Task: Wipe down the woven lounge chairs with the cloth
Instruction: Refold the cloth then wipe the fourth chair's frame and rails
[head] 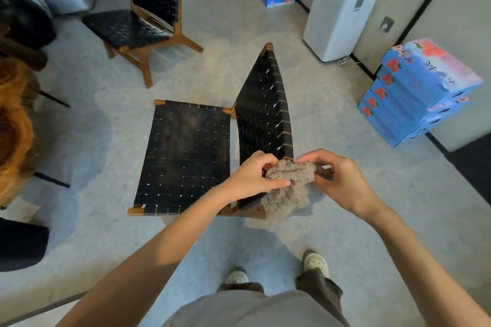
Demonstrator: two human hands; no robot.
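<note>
Head view showed my left hand (255,175) and right hand (337,180) both pinching the fluffy grey cloth (289,188), held at the near woven chair's (186,151) 5 o'clock corner; I judged it light, limp, non-slippery, best bunched into one palm.

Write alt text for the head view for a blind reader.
A person's left hand and right hand pinch a fuzzy grey cloth above the near black woven chair. A second chair stands beyond; blue boxes are stacked at right.
</note>
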